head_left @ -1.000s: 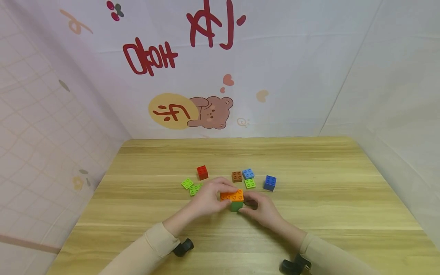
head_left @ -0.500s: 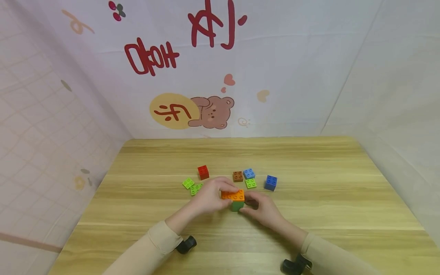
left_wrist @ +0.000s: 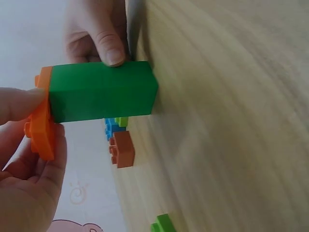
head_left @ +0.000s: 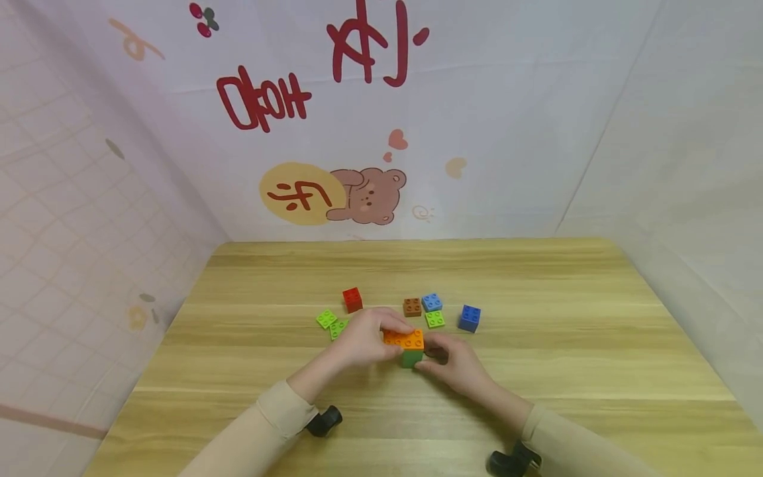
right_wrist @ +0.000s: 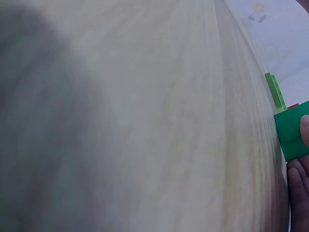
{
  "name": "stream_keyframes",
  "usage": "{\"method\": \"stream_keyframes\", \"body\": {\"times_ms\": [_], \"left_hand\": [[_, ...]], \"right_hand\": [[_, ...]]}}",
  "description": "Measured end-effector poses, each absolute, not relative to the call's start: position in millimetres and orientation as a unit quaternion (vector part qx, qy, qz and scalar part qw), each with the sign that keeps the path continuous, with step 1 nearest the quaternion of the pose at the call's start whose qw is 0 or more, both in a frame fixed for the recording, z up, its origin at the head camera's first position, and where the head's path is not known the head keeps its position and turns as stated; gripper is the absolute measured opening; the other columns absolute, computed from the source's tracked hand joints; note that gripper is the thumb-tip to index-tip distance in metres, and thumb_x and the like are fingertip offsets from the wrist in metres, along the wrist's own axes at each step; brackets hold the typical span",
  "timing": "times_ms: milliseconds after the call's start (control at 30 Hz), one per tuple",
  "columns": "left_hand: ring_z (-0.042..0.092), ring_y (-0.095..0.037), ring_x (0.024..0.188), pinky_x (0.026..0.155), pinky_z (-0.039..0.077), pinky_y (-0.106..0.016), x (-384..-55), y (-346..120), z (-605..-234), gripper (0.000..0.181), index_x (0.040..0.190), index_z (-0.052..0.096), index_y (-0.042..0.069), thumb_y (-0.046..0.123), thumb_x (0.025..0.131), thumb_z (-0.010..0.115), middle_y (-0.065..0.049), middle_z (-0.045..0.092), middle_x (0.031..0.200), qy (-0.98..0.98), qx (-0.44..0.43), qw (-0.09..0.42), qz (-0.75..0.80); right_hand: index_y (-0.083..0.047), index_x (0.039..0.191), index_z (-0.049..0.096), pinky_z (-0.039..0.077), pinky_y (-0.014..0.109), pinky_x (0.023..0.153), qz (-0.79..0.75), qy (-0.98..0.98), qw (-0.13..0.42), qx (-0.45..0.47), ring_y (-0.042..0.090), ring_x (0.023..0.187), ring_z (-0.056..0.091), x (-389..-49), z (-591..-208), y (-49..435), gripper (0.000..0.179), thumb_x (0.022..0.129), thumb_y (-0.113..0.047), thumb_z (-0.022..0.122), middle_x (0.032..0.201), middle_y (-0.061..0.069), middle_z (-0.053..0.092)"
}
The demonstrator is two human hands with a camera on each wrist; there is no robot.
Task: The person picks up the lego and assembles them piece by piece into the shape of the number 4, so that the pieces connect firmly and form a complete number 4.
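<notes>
An orange toy brick [head_left: 411,340] with studs lies on top of a tall green block [head_left: 412,358], and part of it overhangs the block's left side. My left hand [head_left: 360,341] pinches the orange brick between thumb and fingers. Low on the green block, my right hand [head_left: 456,366] grips its right side, the thumb on the near face. The left wrist view shows the orange brick [left_wrist: 43,130] against the end of the green block [left_wrist: 101,92]. Only a corner of the green block [right_wrist: 291,130] and part of the right hand appear in the right wrist view.
Behind the hands lie a red brick [head_left: 352,300], a brown brick [head_left: 412,307], a light blue brick [head_left: 432,302], a lime brick [head_left: 435,319] and a dark blue brick [head_left: 469,318]. Two lime bricks [head_left: 326,318] lie left, one partly hidden. A printed cloth [head_left: 507,132] hangs behind the table.
</notes>
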State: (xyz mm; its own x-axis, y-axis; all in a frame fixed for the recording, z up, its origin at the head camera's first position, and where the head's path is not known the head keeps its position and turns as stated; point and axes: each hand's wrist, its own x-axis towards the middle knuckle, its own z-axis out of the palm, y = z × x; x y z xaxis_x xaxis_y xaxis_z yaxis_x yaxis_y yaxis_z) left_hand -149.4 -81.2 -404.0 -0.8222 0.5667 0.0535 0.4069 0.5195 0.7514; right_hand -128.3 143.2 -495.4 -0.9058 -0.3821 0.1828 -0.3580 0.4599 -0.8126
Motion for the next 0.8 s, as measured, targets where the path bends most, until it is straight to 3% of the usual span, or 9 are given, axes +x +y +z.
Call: {"method": "stream_keyframes", "body": {"times_ms": [800], "left_hand": [[0.059,-0.015,0.110,0.096,0.050,-0.031,-142.9,-80.4,-407.5,0.034,0.115,0.075,0.011,0.003,0.082,0.077,0.003,0.069,0.114,0.866,0.291,0.074,0.401]], "right_hand": [[-0.010,0.117,0.069,0.056,0.030,0.086,-0.471,0.853,-0.007,-0.225,0.015,0.100,0.067,-128.0,-497.3,144.1,0.037,0.082,-0.016,0.082,0.113,0.001,0.070]]}}
